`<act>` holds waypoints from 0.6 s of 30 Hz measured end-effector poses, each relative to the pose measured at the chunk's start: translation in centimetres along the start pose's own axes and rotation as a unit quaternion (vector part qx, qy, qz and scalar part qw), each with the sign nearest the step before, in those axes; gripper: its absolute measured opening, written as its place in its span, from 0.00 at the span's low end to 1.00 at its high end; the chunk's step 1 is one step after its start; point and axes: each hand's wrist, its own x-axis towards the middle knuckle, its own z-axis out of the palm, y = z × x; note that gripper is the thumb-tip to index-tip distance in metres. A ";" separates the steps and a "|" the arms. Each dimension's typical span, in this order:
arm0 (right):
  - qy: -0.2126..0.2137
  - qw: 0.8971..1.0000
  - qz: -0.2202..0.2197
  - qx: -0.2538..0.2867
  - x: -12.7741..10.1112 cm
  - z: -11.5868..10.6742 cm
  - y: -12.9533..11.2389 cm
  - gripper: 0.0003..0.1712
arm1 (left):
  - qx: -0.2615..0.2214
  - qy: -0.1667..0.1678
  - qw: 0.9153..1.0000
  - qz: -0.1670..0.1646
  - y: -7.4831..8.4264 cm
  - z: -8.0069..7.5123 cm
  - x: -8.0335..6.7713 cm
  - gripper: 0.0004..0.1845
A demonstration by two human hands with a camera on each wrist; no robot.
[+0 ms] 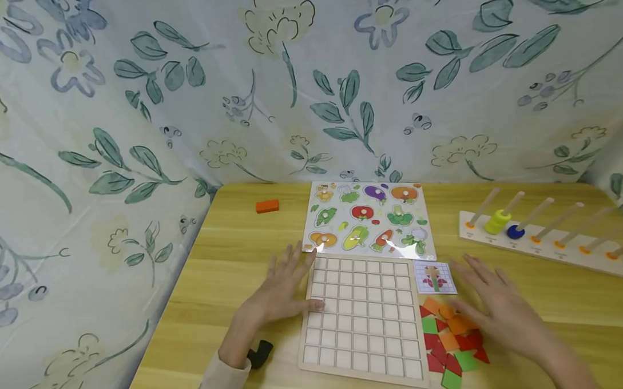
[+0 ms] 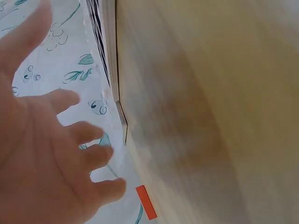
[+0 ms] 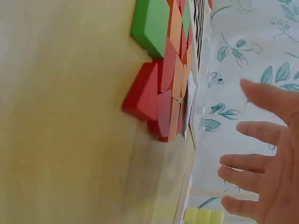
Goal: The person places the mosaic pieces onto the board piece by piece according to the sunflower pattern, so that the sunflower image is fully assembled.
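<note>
My left hand (image 1: 279,290) lies flat, grip released, thumb on the left edge of the wooden grid board (image 1: 364,319). The board is pale and smooth, with rows of square holes, and sits in the middle of the yellow wooden worktop (image 1: 227,260). My right hand (image 1: 498,310) hovers with its grip released over flat red, orange and green tiles (image 1: 450,342) just right of the board. My fingers hide some tiles. The small picture card (image 1: 434,277) is too tiny to read.
</note>
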 end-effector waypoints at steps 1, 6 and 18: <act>0.002 1.000 0.007 0.004 -0.1 -0.1 0.2 0.41 | -0.010 -0.012 1.000 0.003 0.0 0.0 -0.1 0.60; -0.009 0.999 0.041 0.028 -0.4 -0.1 1.3 0.26 | -0.038 -0.068 0.997 0.001 -0.1 0.0 -0.4 0.69; -0.052 0.992 0.093 0.065 -0.5 0.5 2.6 0.14 | -0.014 -0.106 0.994 0.005 0.0 -0.1 -0.2 0.74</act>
